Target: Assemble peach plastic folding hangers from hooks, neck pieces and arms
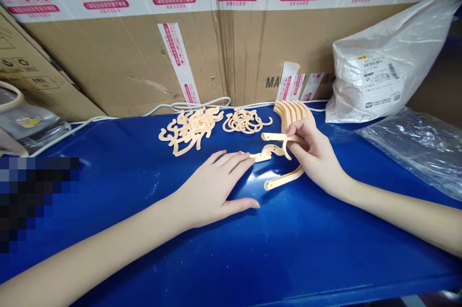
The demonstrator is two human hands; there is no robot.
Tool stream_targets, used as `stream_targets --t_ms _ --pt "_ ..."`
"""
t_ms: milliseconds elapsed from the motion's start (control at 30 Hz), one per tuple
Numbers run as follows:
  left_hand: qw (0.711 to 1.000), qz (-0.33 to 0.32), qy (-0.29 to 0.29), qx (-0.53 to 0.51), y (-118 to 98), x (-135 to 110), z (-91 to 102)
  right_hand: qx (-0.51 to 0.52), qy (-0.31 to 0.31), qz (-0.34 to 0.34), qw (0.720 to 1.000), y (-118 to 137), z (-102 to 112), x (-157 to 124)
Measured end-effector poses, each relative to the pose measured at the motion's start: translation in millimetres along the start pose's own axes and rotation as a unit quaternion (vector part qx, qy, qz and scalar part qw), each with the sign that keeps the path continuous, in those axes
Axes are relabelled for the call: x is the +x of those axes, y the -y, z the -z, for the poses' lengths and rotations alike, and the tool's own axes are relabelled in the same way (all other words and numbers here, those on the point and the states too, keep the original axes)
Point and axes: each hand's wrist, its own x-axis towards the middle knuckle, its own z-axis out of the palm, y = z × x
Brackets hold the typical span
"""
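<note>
My left hand lies flat on the blue surface with its thumb spread. Its fingertips touch a small beige plastic piece, beside a curved piece with dark holes. Thumb and fingers of my right hand are closed on a beige hanger arm, whose narrow end points left. A thin beige hook curves down just under that arm. Below lies another curved hanger arm, its far end hidden behind my right hand. Just behind this hand is a stack of hanger arms.
A pile of short curved beige pieces and a smaller pile of hooks lie toward the back. Behind them stand a cardboard box and a white cable. A white plastic bag, clear film and a clear jug flank the surface.
</note>
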Motion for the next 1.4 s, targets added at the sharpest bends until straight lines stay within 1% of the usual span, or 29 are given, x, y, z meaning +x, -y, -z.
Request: stream_targets --t_ms 67,133,233,300,433,533,667,733,800,867,933,1067,1133,1200,1333,1400 --pt "0.999 -0.001 -0.017 0.051 -1.2 -1.2 0.5 -0.008 -0.001 0.001 1.0 -0.5 0.1 0.6" --pt "0.993 0.016 -0.046 0.11 -2.5 -3.5 -0.3 -0.023 0.005 -0.003 1.0 -0.6 0.1 1.3" --pt "0.972 0.059 -0.097 0.206 -3.8 -7.0 -1.9 -0.049 0.025 -0.014 0.998 -0.7 -0.2 2.3" --pt "0.955 0.072 -0.117 0.262 -4.1 -8.0 -1.8 -0.056 0.033 -0.022 0.998 -1.7 -0.3 2.8" --pt "0.932 0.079 -0.111 0.335 -4.1 -8.3 1.7 -0.066 0.047 -0.022 0.996 -7.5 0.7 4.9" --pt "0.922 0.091 -0.1 0.363 -5.0 -10.0 3.8 -0.113 0.056 0.0 0.992 -13.3 2.1 7.5" --pt "0.915 0.099 -0.131 0.369 -3.4 -11.0 1.1 -0.161 0.077 0.027 0.984 -18.0 3.1 9.7" --pt "0.922 0.086 -0.15 0.346 0.3 -9.5 -2.5 -0.172 0.088 0.035 0.981 -18.3 3.1 9.8" --pt "0.938 0.06 -0.159 0.301 5.1 -7.2 -6.6 -0.184 0.095 0.043 0.977 -18.1 2.9 9.6" --pt "0.956 0.041 -0.153 0.249 9.4 -5.5 -10.0 -0.195 0.1 0.049 0.975 -17.7 2.8 9.5" --pt "0.967 0.042 -0.14 0.208 12.2 -4.8 -12.2 -0.204 0.104 0.053 0.972 -16.3 2.7 9.3" --pt "0.971 0.064 -0.132 0.188 15.0 -5.7 -13.2 -0.227 0.099 0.069 0.966 -5.2 1.8 6.9" --pt "0.971 0.064 -0.131 0.192 16.6 -6.7 -13.0 -0.252 0.095 0.11 0.957 4.8 0.7 3.9" --pt "0.971 0.059 -0.128 0.195 18.6 -7.9 -12.8 -0.291 0.108 0.162 0.937 15.6 -0.9 -0.3" --pt "0.971 0.061 -0.121 0.197 21.5 -9.7 -12.6 -0.386 0.152 0.243 0.877 31.5 -4.2 -10.1" --pt "0.972 0.068 -0.116 0.192 22.2 -9.7 -12.5 -0.431 0.164 0.268 0.846 35.5 -5.1 -15.7"
